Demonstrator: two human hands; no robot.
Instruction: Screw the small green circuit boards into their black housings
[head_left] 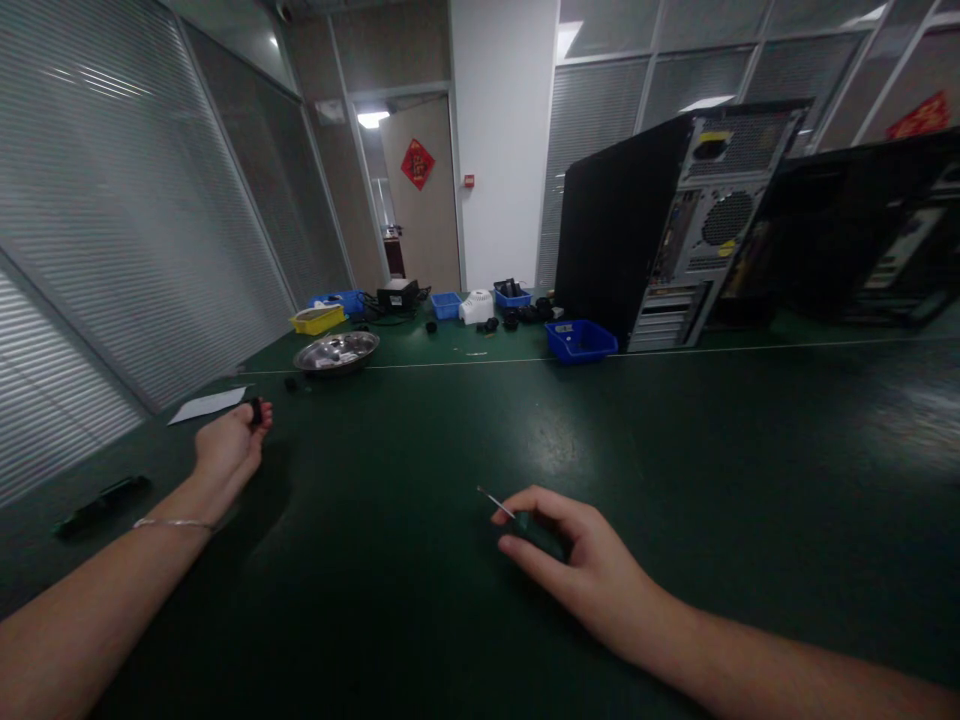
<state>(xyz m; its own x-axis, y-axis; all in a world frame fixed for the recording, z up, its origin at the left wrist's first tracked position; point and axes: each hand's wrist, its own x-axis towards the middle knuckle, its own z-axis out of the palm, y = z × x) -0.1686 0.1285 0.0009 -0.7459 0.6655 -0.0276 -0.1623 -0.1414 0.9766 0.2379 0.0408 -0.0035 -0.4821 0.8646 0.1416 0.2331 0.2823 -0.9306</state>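
Observation:
My left hand (pixel 229 445) reaches out over the left side of the green table, its fingers closed around a small black part (pixel 257 410). Most of that part is covered by the fingers, so its exact kind does not show. My right hand (pixel 581 555) rests low near the middle of the table. Between its thumb and fingers is a screwdriver (pixel 496 502), with the thin metal shaft pointing to the upper left and the dark handle lying in the palm. A white sheet of paper (pixel 208 404) lies just beyond my left hand.
A steel bowl (pixel 337 352) with small parts stands beyond my left hand. Farther back are a yellow tray (pixel 319 320), a blue bin (pixel 581 342) and a white device (pixel 477 307). A black computer case (pixel 622 220) stands at back right. A dark green-black object (pixel 103 505) lies far left.

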